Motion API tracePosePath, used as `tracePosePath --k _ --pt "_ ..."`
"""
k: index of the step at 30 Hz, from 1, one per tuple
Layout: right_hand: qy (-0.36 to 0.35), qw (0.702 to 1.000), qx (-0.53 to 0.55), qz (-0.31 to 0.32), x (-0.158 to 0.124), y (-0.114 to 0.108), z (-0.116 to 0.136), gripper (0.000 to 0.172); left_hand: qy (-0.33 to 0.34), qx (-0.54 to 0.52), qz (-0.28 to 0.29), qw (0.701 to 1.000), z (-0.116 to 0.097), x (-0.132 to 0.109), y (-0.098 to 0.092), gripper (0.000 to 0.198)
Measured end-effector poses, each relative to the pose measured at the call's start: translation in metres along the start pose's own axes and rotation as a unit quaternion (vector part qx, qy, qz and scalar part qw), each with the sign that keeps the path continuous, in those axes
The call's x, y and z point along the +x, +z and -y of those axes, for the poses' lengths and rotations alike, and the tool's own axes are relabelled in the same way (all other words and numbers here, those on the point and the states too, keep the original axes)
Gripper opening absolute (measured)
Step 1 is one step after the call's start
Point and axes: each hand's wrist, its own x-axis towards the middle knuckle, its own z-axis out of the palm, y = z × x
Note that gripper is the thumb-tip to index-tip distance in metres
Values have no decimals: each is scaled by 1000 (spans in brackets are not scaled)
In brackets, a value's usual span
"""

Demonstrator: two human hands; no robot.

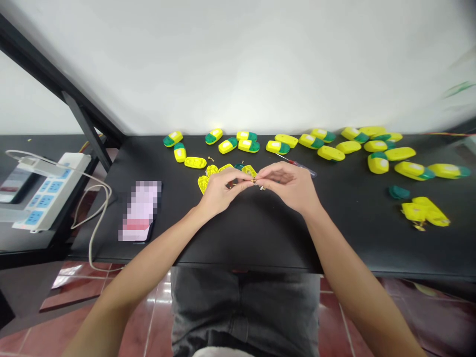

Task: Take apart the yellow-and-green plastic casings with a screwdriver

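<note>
A tiny gold-coloured metal part (256,181) is pinched between the left hand (223,189) and right hand (288,184). It is judged light, fiddly, and best held by its edges.

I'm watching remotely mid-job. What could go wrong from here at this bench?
The tiny metal part pinched between the left hand and right hand might slip, and it could be hard to find on the black table. The red-handled screwdriver lies just beyond the right hand and could get nudged. The loose gold-coloured pin beside the yellow shell half could be swept aside or lost.
</note>
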Motion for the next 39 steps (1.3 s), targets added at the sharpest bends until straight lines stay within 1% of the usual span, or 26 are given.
tracePosePath --k 9,23,32,35,39 --pt "15 1000 11 -1 1 1 2 30 -4 -31 -8 999 -2 0 0 25" --pt "0 1000 3 6 1 -1 -1 22 -6 -37 -1 999 -2 1 0 27" --pt "-5 1000 -10 13 2 -2 -3 23 -60 -61 13 996 -2 1 1 23" --pt "2 999 -23 32 2 -4 0 24 -82 -79 30 993 -1 1 2 22" --pt "22 994 -65 84 3 -9 6 24 -107 -72 50 990 -2 -1 3 19"
